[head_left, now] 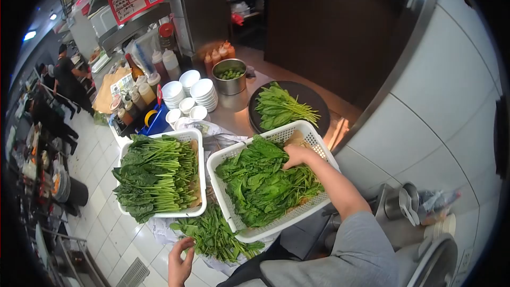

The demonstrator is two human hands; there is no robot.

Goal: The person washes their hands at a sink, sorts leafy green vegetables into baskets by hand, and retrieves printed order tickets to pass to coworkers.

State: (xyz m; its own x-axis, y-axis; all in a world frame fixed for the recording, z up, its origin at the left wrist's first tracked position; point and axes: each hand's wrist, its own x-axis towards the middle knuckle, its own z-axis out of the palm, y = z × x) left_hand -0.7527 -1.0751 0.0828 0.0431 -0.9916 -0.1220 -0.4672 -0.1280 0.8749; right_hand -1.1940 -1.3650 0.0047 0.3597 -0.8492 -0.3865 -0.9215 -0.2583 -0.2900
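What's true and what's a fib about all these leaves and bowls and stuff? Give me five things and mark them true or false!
1. The right hand is in a white basket of leafy greens. True.
2. The left hand is inside the metal pot. False: the left hand is beside the loose leaves below the baskets.
3. The white bowls are in stacks. True.
4. The round black tray is full of bottles. False: a bunch of greens lies on the round black tray.
5. The metal pot stands upright with green things inside. True.
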